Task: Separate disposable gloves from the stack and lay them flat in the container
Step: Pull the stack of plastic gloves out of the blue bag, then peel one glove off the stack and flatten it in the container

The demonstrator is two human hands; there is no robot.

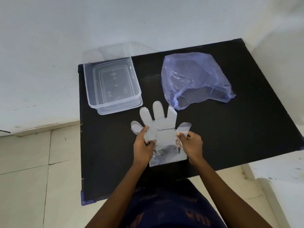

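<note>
Two hands, one clear container, one blue bag and one glove stack are counted on the black surface point(230, 129). The number of gloves in the stack point(162, 129) cannot be told, as the thin clear sheets lie pressed together; a single hand-shaped outline is seen.

The clear container point(113, 105) is placed at the far left of the surface, open at the top; only its moulded bottom is seen through the plastic, and no glove is seen inside it. A clear lid-like sheet is seen just behind it, against the wall. The blue bag point(195, 78) is laid to the right of the container, crumpled, with its mouth turned toward the person; dark contents are dimly seen through the film.

The glove stack is held near the front middle of the surface, fingers pointed away from the person, cuff toward the person. The left hand point(144, 148) is closed on the left edge of the stack, thumb laid on top. The right hand point(191, 143) is pinched on the right edge, just below the glove's thumb flap. The stack is spread between both hands.
</note>
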